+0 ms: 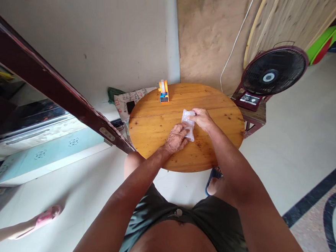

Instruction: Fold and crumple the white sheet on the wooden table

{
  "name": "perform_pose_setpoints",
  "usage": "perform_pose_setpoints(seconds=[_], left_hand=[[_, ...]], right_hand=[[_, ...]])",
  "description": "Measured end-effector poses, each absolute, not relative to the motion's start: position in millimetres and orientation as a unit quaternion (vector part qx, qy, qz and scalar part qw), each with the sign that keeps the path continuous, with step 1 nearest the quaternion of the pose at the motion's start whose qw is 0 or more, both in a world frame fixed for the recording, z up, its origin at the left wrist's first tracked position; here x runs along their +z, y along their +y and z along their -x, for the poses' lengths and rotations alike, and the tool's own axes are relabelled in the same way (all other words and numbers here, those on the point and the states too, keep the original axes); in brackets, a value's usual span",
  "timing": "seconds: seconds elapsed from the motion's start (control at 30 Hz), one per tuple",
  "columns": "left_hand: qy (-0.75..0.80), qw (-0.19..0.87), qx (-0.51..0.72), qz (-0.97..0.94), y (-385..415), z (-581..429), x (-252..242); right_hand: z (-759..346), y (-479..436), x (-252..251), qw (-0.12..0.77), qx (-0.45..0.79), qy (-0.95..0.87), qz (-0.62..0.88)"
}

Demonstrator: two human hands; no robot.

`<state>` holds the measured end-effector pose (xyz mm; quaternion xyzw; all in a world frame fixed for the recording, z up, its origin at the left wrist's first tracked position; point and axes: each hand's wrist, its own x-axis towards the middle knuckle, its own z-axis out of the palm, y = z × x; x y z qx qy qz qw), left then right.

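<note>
A small strip of pale, see-through bubble wrap (188, 118) lies lengthwise near the middle of the round wooden table (153, 134). At its top right edge, my right hand (202, 119) pinches the wrap between thumb and fingers. Lower down, my left hand (178, 138) rests over the wrap's left side, its bent fingers gripping the lower half. Whether something is inside the wrap cannot be made out. Beyond both hands, an orange and blue tape dispenser (164, 92) with a roll of tape stands at the table's far edge.
To the right, a dark red fan (275, 74) stands on a wooden stool (256, 115). Left of the table lie a printed sack (122, 101) and a dark phone-like object (130, 107). A door frame (58, 82) slants along the left. Another person's foot in a pink slipper (46, 216) shows at lower left.
</note>
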<state>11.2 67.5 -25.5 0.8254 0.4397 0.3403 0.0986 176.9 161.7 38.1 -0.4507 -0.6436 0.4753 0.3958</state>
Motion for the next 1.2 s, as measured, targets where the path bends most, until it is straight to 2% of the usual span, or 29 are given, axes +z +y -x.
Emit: perform_pose_setpoints(seconds=[0.47, 0.67, 0.83, 1.03, 1.2], left_hand=[[0.49, 0.028, 0.362, -0.793, 55.4, -17.2, -26.3], [0.497, 0.09, 0.411, -0.759, 49.4, -19.1, -28.2], [0.52, 0.141, 0.462, -0.704, 50.4, -13.4, -30.9], [0.41, 0.165, 0.412, -0.797, 65.6, 2.1, -32.5], [0.416, 0.19, 0.434, -0.776, 71.0, 2.7, -34.5]], right_hand=[[-191.3, 105.0, 10.8, 0.43, 0.193, -0.812, 0.343], [-192.8, 86.0, -0.6, 0.453, 0.117, -0.838, 0.282], [-195.4, 77.3, -5.1, 0.433, 0.055, -0.858, 0.271], [-198.7, 72.6, -13.5, 0.426, 0.021, -0.866, 0.261], [-196.4, 69.7, -17.8, 0.451, 0.03, -0.855, 0.252]])
